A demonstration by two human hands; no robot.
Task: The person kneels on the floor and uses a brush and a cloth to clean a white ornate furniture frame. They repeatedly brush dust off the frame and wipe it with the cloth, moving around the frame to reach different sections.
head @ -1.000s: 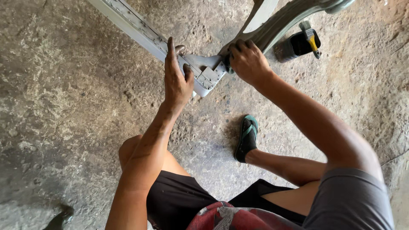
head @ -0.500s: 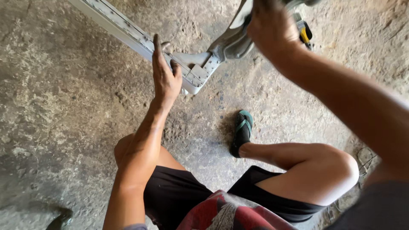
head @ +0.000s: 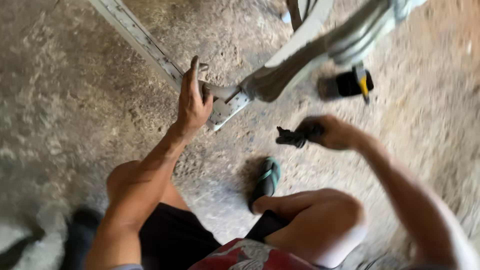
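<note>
Left hand [head: 192, 102] clamped on the pale metal rail [head: 150, 50] at its corner bracket [head: 231, 102], low over the concrete floor [head: 65, 100]; right hand [head: 332, 132] clenched on a small dark object [head: 290, 137], blurred, kind unclear; best done with rail pinned steady; rail long, scuffed, dotted with holes; black-and-yellow tool [head: 347, 84] lying near.

Black shorts [head: 175, 240], green-strapped sandal [head: 266, 181], bare forearms.
</note>
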